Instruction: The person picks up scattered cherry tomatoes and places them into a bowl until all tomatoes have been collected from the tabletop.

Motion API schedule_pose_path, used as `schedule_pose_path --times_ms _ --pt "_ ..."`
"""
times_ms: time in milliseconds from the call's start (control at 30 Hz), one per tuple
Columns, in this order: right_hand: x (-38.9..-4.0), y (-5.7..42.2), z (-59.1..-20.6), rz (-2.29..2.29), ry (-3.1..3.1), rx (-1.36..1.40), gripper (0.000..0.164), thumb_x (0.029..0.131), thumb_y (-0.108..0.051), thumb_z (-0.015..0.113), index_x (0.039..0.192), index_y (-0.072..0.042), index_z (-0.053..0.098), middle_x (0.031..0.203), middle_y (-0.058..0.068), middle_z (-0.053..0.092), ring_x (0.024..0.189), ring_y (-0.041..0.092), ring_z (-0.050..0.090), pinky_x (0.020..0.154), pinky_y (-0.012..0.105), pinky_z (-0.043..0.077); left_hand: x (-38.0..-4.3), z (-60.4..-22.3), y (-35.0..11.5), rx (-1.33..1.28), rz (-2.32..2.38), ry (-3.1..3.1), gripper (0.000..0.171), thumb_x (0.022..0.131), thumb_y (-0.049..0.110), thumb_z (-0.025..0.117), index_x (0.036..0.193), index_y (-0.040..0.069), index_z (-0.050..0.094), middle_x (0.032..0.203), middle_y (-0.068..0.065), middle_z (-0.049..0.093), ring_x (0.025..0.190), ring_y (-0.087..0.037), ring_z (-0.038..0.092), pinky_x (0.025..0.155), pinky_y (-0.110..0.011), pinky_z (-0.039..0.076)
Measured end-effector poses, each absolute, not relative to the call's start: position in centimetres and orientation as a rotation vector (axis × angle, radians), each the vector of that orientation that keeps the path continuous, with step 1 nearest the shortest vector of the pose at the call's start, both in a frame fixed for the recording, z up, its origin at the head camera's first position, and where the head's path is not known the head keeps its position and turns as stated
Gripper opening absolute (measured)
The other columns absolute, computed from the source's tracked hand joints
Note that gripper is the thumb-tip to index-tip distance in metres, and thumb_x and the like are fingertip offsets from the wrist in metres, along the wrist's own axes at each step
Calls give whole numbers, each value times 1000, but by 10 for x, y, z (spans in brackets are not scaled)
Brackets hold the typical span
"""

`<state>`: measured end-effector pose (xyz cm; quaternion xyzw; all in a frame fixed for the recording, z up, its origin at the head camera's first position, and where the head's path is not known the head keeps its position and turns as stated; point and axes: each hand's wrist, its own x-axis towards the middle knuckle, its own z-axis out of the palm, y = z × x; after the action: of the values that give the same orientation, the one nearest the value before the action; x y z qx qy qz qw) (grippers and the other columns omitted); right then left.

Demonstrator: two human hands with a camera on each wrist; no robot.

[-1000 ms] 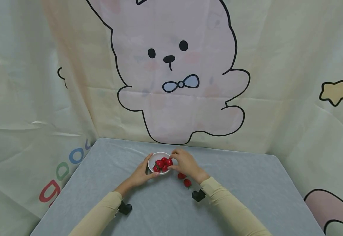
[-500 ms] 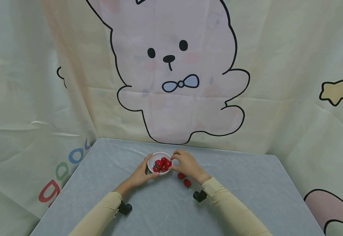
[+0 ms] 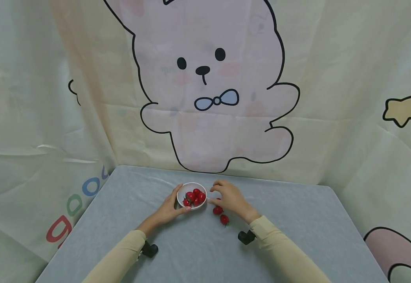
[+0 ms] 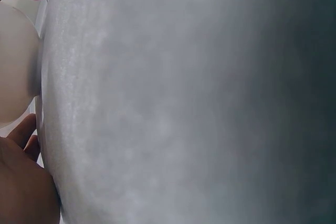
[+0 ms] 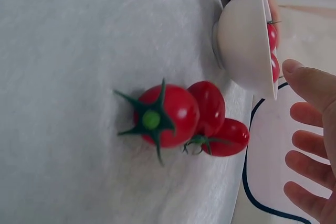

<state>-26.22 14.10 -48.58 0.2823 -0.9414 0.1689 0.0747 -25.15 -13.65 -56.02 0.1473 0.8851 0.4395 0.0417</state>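
A white bowl point(image 3: 181, 192) with several red cherry tomatoes point(image 3: 190, 196) in it stands on the cloth. My left hand point(image 3: 166, 209) holds the bowl from its left, thumb at the near rim and fingers round the far side. Just right of the rim, my right hand point(image 3: 229, 198) hovers with fingers spread and loosely bent, nothing between them. Below it, three cherry tomatoes point(image 5: 167, 115) with green stems lie close together on the cloth; the farthest is partly hidden by the hand in the head view. In the left wrist view the bowl point(image 4: 18, 61) is cut off at the edge.
A grey-blue cloth point(image 3: 191, 251) covers the table. Behind the table's far edge hangs a curtain point(image 3: 318, 149) printed with a cartoon bear. A black wrist camera point(image 3: 246, 237) sits below the right sleeve, and another camera point(image 3: 150, 250) on the left wrist.
My right hand let go of a cherry tomato at the bowl's right side and moved right, off the rim. That tomato now lies in the bowl. My left hand stays put.
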Motion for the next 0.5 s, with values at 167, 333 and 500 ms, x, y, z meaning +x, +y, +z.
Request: schedule_pose_path --times_ms 167,333,500 --pt "-259 152 -488 539 -2816 827 35 82 -40 80 105 -14 75 116 3 65 108 21 61 93 42 55 -252 -561 -136 460 1343 2714 102 81 48 78 159 24 16 158 -17 35 146 -39 33 116 -63 30" --pt "-251 163 -488 594 -2819 811 35 81 -36 82 105 -12 75 118 5 65 112 24 60 95 44 54 -252 -561 -137 463 1334 2716 102 81 49 78 159 23 16 158 -18 35 146 -40 33 116 -63 30" --pt "-241 175 -492 571 -2831 783 36 79 -39 82 104 -14 75 118 5 66 114 23 59 98 44 53 -251 -558 -137 413 1337 2681 103 81 51 77 159 28 15 160 -14 32 149 -37 29 118 -62 27"
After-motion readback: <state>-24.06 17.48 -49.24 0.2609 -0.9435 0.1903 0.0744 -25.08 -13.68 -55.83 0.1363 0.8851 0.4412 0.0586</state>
